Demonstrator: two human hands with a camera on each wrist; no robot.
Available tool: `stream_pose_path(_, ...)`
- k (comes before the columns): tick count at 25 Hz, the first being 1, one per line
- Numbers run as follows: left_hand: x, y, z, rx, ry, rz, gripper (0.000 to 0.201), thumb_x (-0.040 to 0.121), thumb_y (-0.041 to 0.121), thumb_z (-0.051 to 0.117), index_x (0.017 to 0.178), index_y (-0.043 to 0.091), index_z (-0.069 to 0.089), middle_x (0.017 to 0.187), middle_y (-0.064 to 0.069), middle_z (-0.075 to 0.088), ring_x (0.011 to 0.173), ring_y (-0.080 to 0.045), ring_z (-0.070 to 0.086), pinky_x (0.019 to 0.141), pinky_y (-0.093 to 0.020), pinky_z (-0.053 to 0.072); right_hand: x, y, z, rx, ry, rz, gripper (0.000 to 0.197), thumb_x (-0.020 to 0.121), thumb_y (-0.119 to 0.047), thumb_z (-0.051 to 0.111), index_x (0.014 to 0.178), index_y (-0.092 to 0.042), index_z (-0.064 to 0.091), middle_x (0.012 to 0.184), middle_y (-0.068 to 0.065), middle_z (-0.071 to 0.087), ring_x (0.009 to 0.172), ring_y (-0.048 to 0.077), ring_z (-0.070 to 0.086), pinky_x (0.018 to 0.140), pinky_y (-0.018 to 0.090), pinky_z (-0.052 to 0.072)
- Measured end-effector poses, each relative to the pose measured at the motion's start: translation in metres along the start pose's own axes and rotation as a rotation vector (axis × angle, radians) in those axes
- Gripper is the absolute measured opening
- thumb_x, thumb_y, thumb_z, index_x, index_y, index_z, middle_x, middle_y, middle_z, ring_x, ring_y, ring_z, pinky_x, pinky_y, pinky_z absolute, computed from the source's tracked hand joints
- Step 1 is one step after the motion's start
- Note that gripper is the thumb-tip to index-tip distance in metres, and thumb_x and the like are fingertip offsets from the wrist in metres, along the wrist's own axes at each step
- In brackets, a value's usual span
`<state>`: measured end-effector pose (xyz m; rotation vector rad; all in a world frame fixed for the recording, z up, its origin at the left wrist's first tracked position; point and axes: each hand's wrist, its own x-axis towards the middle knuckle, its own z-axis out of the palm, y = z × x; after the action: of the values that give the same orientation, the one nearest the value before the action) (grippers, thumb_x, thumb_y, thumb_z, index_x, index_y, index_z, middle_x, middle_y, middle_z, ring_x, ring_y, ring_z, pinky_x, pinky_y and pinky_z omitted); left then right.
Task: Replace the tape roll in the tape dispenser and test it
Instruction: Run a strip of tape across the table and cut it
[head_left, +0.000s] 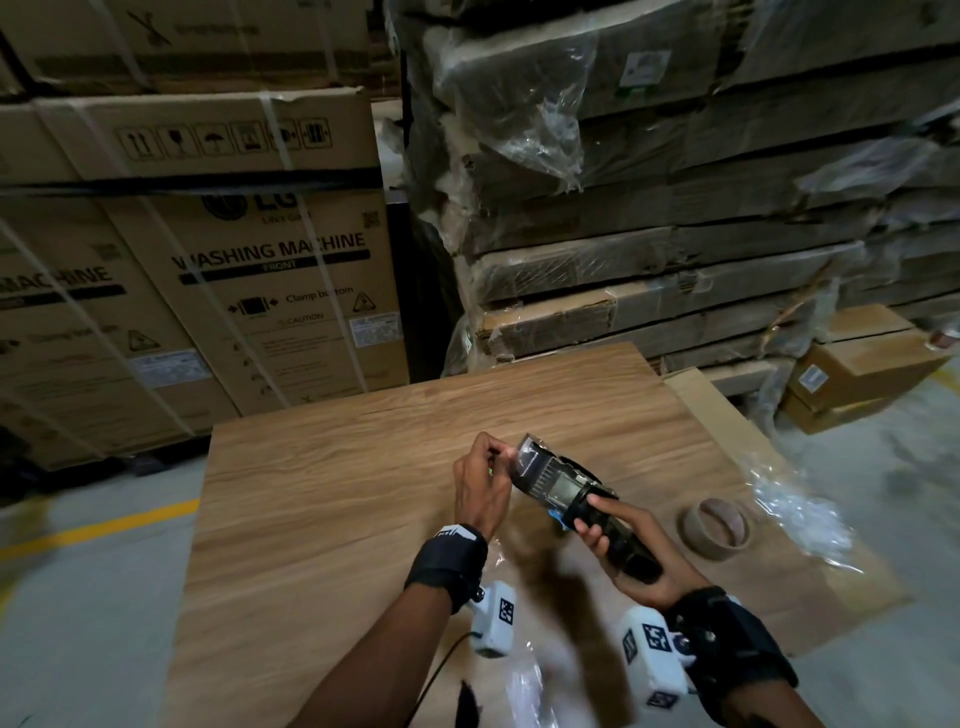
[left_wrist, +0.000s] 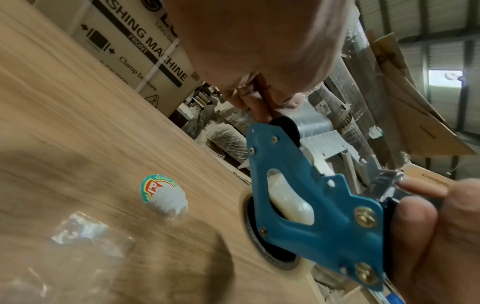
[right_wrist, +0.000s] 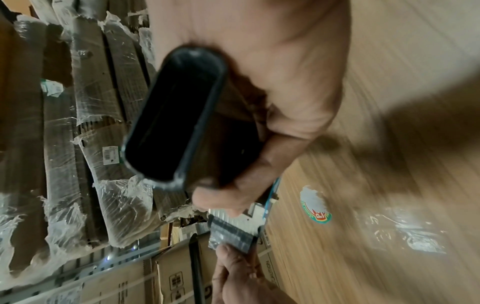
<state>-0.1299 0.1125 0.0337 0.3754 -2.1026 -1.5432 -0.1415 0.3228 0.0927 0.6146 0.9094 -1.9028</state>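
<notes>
A warehouse surrounds the work: strapped brown cardboard washing-machine cartons (head_left: 218, 291) on one side, flat cardboard packs in torn plastic film (head_left: 649, 208) on the other. In front stands a light wood-grain table (head_left: 337, 493).

Above the table, the right hand (head_left: 631, 545) has its grip clenched around the black handle of the blue-framed hand tape dispenser (head_left: 569, 493), which is lifted clear of the surface. The left hand (head_left: 480, 480) pinches the loose end of clear tape (head_left: 511, 457) at the front of the dispenser — near the metal toothed blade, as the left wrist view shows. There a roll seems to sit behind the blue side plate, but I cannot see it fully.

To the right, the empty brown cardboard tape core (head_left: 717, 527) lies on the table, with crumpled clear plastic wrapping (head_left: 800, 514) just beside it. A round torn sticker (left_wrist: 163, 195) is on the wood.

So I judge that the new roll is already mounted, and the step in hand is threading the tape end. The next move calls for drawing the tape flat over the roller to the blade without letting it fold on itself — then a test pull and cut.
</notes>
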Motion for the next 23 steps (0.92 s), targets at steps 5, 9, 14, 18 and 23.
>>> stream_pose_path(5,0.008,0.007,0.021,-0.04,-0.021,-0.043,0.009,0.092,0.005,0.065,0.082,0.007,0.065,0.078,0.003,0.07,0.072,-0.006,0.065,0.067,-0.015,0.05,-0.001,-0.023,-0.017,-0.012,-0.022,0.01,0.028,0.084,-0.015,0.066,0.08,0.011,0.075,0.071,0.016,0.066,0.044,0.014,0.063,0.039,0.02,0.053)
stream_pose_path(9,0.016,-0.006,0.033,-0.129,-0.094,-0.14,0.01,0.09,0.005,0.068,0.086,0.011,0.074,0.087,-0.006,0.078,0.081,-0.018,0.073,0.075,-0.028,0.058,0.0,-0.039,-0.029,-0.042,-0.021,0.012,0.028,0.084,-0.015,0.066,0.077,0.011,0.075,0.071,0.015,0.064,0.044,0.013,0.063,0.039,0.019,0.054)
stream_pose_path(14,0.023,-0.011,0.049,-0.16,-0.056,-0.198,0.016,0.093,-0.002,0.064,0.095,0.009,0.075,0.086,-0.016,0.078,0.081,-0.024,0.075,0.079,-0.031,0.06,0.006,-0.058,-0.043,-0.067,-0.025,0.019,0.023,0.088,-0.014,0.066,0.086,0.009,0.07,0.074,0.015,0.064,0.045,0.014,0.063,0.04,0.019,0.054)
stream_pose_path(18,0.03,-0.016,0.056,-0.096,-0.046,-0.201,0.013,0.094,0.006,0.065,0.095,0.014,0.075,0.084,-0.009,0.079,0.079,-0.016,0.074,0.077,-0.025,0.058,0.017,-0.075,-0.055,-0.125,-0.016,0.004,0.017,0.092,-0.012,0.065,0.09,0.005,0.068,0.075,0.014,0.064,0.047,0.013,0.063,0.042,0.018,0.054)
stream_pose_path(23,0.037,-0.026,0.062,-0.031,-0.028,-0.231,0.011,0.093,0.006,0.066,0.092,0.013,0.075,0.081,-0.011,0.078,0.078,-0.022,0.073,0.078,-0.034,0.06,0.046,-0.1,-0.073,-0.311,-0.021,-0.05,0.017,0.089,-0.003,0.063,0.076,-0.002,0.073,0.07,0.011,0.065,0.053,0.012,0.062,0.047,0.017,0.053)
